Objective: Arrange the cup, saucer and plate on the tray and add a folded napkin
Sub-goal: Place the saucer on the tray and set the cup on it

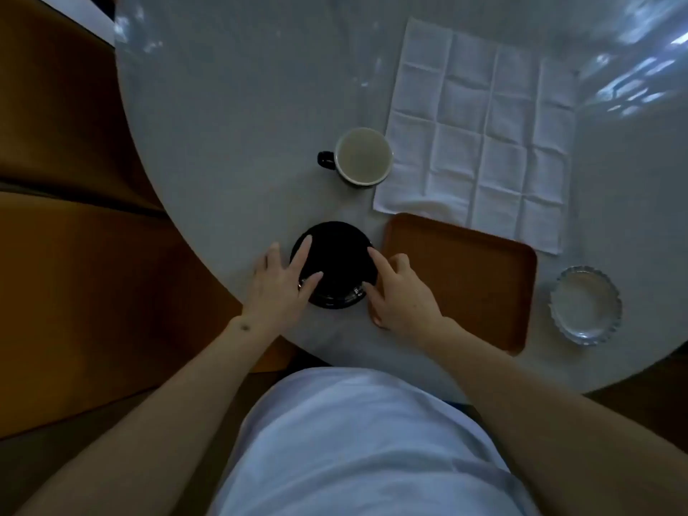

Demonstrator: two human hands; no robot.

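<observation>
A black round saucer lies on the white table near its front edge. My left hand rests on the saucer's left rim with fingers spread. My right hand touches its right rim with thumb and forefinger. Whether the saucer is lifted I cannot tell. A brown square tray lies just right of the saucer, with nothing on it. A dark cup with a pale inside and a handle on its left stands behind the saucer. An unfolded white napkin is spread flat behind the tray. A clear fluted glass plate sits right of the tray.
The round white table has its curved edge running close by my left hand. Wooden flooring lies to the left. My white shirt fills the lower middle of the view.
</observation>
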